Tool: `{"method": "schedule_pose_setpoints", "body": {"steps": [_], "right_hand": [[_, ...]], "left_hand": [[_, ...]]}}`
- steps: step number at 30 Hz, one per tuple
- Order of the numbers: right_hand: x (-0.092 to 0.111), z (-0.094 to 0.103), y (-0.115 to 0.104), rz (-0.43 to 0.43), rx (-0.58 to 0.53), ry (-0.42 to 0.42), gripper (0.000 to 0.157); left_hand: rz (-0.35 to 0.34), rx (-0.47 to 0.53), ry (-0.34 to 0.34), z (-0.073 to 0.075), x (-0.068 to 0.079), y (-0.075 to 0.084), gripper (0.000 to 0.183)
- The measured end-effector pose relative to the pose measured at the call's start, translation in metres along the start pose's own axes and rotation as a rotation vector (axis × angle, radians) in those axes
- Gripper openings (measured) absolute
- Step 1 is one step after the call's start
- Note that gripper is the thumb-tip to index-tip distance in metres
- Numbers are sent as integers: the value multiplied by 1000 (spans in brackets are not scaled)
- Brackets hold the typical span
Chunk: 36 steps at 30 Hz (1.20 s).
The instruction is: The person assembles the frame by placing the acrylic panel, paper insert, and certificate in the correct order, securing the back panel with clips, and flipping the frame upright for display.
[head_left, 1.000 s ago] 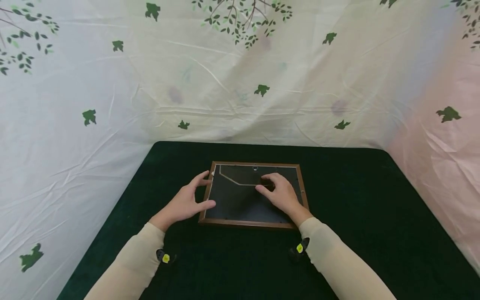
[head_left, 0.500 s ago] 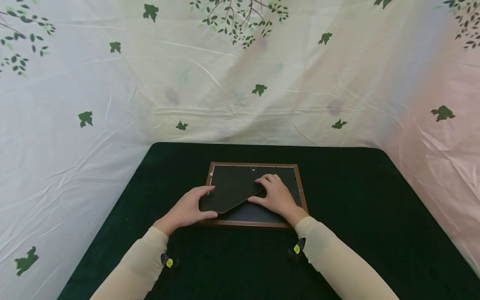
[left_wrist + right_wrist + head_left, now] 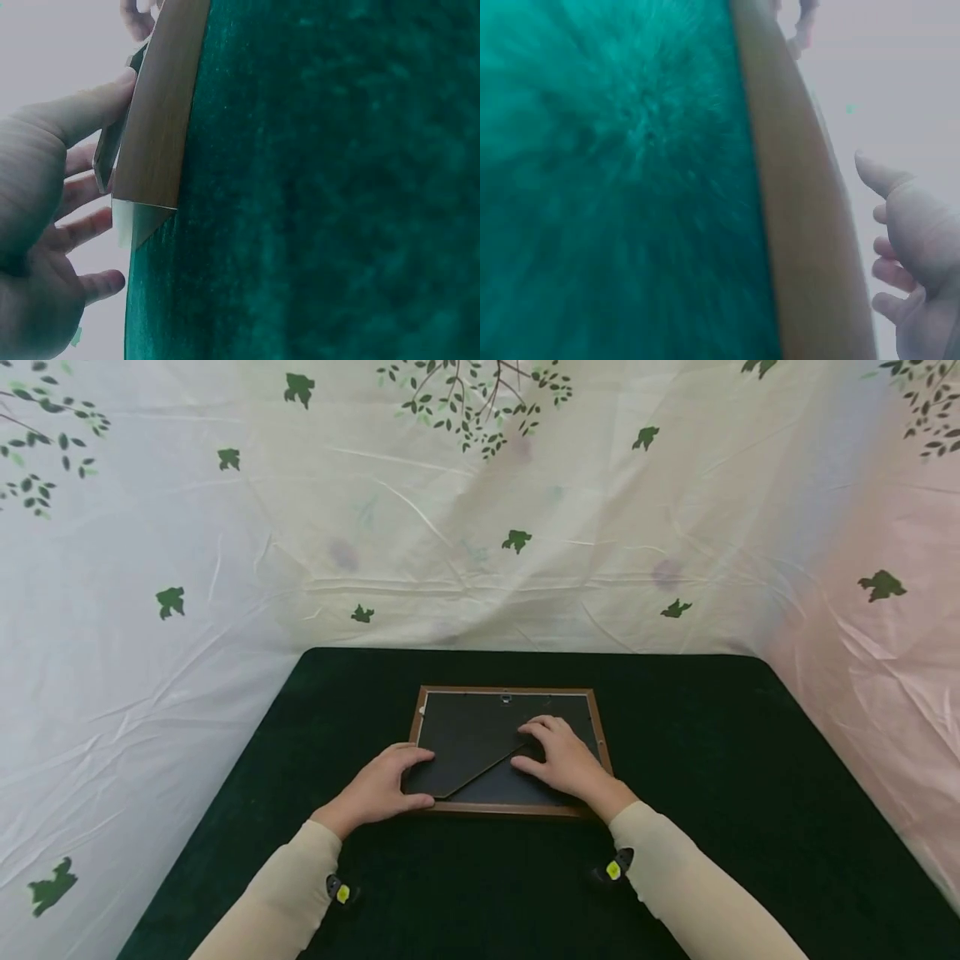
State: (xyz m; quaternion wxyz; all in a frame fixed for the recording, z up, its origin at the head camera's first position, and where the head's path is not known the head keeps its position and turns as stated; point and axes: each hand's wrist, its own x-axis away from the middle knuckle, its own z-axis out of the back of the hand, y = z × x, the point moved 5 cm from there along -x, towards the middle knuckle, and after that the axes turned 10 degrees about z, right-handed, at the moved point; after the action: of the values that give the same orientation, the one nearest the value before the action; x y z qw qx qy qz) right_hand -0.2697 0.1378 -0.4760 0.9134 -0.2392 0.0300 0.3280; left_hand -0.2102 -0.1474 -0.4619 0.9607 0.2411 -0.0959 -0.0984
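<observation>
A brown picture frame lies face down, its black back upward. Over the left part of the back lies a dark flap, apparently the stand, with a slanting edge. My left hand rests at the frame's front left corner, thumb and fingers spread over the flap. In the left wrist view, that thumb touches the edge of the flap, which stands slightly proud of the frame. My right hand is over the right half of the back, fingers loosely bent, near the flap's slanting edge. I cannot tell whether it touches.
A dark green cloth covers the table under the frame. Pale fabric printed with leaves hangs behind and at both sides. A small metal hanger sits at the back panel's far edge.
The flap, raised with its pale edge showing earlier, has come down toward me and lies lower against the back. My left hand moved down to the near corner; my right hand shifted slightly right.
</observation>
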Motion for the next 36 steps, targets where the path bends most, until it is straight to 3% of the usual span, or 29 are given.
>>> {"method": "schedule_pose_setpoints", "body": {"steps": [4, 7, 14, 25, 36], "right_hand": [[27, 26, 13, -95, -71, 41, 58], [48, 41, 29, -192, -133, 66, 61], [71, 44, 65, -391, -221, -14, 79], [62, 28, 59, -342, -242, -86, 88], [64, 23, 62, -347, -194, -118, 94]], "left_hand": [[21, 7, 20, 1, 2, -2, 72], [77, 27, 44, 5, 3, -8, 77], [196, 71, 49, 7, -2, -17, 91], [234, 87, -3, -6, -16, -6, 91], [268, 51, -1, -15, -20, -2, 93]]}}
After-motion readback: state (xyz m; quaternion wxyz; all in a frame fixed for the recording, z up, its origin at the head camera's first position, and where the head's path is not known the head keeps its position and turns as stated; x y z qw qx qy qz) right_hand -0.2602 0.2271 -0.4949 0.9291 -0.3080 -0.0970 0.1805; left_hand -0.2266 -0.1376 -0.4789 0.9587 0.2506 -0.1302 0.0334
